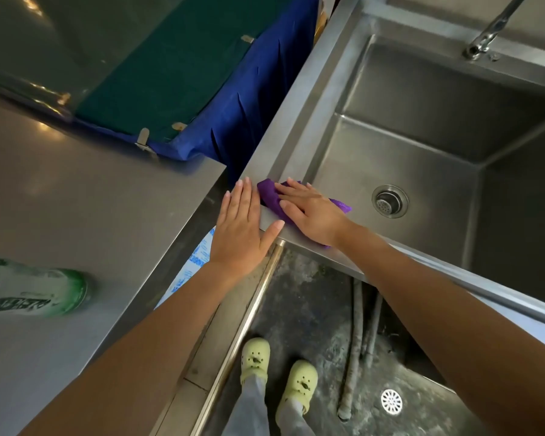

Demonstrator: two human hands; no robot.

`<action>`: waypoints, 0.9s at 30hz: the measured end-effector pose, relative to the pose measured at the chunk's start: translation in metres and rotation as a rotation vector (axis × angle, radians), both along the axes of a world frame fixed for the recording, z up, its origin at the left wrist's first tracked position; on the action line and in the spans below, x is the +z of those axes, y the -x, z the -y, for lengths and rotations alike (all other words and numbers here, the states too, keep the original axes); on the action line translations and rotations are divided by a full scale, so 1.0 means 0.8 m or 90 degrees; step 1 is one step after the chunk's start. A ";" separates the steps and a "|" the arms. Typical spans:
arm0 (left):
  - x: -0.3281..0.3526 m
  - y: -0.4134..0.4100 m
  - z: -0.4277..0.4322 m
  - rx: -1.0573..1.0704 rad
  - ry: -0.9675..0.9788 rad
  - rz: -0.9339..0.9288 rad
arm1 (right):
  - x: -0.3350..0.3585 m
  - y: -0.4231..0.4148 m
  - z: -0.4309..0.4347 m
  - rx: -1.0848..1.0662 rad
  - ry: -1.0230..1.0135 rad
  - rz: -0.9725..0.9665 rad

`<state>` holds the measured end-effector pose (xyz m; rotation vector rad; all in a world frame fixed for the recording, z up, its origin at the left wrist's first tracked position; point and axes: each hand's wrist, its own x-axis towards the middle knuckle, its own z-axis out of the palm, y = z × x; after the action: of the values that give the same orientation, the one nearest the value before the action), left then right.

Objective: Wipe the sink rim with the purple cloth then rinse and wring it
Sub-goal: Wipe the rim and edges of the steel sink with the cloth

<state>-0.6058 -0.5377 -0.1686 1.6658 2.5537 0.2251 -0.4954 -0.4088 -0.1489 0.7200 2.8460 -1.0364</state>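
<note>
Two hands flat, fingers apart | right hand (312,212) presses purple cloth (269,193) | steel sink rim (283,121)

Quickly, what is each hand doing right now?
Left hand: open, flat on the sink corner, holding nothing.
Right hand: open, palm pressing the purple cloth on the sink rim.

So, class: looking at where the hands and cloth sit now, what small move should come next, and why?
Probably slide the right hand, pressed flat on the purple cloth, along the sink rim away from the corner. The cloth sits at the near corner, and the left hand braces beside it.
</note>
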 end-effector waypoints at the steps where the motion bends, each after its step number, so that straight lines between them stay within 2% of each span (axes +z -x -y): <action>1: 0.001 0.001 0.001 -0.003 0.005 0.002 | 0.001 -0.002 0.002 -0.003 -0.002 -0.002; 6: 0.002 0.000 0.002 -0.006 0.007 0.004 | 0.006 -0.022 0.013 -0.030 -0.015 -0.008; 9: 0.000 -0.001 0.002 0.000 0.007 0.003 | 0.006 -0.028 0.015 -0.057 -0.084 -0.017; 16: -0.008 0.002 0.001 -0.002 -0.028 -0.018 | 0.005 0.004 0.002 -0.144 -0.142 -0.045; 23: -0.011 0.009 0.004 0.031 -0.033 -0.023 | 0.001 0.006 -0.025 0.056 -0.234 -0.038; 27: -0.012 0.005 0.001 0.037 -0.046 -0.009 | -0.004 0.020 -0.021 0.034 -0.294 -0.074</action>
<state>-0.6102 -0.5388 -0.1783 1.6229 2.6380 0.3140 -0.5116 -0.3920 -0.1521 0.6129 3.2221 -0.4226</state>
